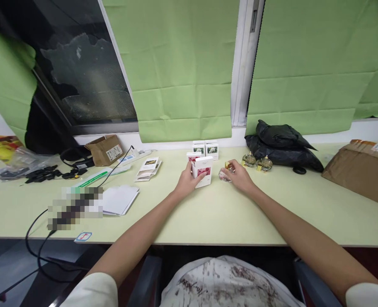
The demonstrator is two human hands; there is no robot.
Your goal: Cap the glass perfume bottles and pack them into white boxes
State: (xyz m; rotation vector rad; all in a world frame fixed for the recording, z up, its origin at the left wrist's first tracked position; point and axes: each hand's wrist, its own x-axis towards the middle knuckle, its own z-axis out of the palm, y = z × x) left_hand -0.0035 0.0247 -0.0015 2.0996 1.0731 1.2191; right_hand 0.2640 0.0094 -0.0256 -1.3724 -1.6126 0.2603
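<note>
Our left hand (186, 182) closes around the side of a small white box with a red picture (203, 171), thumb on its front face and fingers (189, 168) wrapped behind, holding it upright on the pale table (214, 213); a second red-printed box (193, 156) stands just behind it, touching or nearly so. Our right hand (240, 177) curls over a small clear bottle with a gold cap (226, 172), fingertips pinching it where it rests on the table just right of the box. We judge that we are at the pairing step, bottle in one hand and carton in the other, and the next move seems to call for opening the box's top flap while keeping the bottle steady, which is awkward with both hands occupied. Close by, two more gold bottles (256, 162) sit beside a black plastic bag (281, 147), and two boxes with green pictures (205, 149) stand near the window sill. To our left lie flat cards (148, 168), a white envelope (120, 199), a power strip (134, 157) and black cables (44, 174); a brown carton (361, 170) sits far right. The stretch of table between our forearms and its near edge is bare, so we have room to draw both things towards us.
</note>
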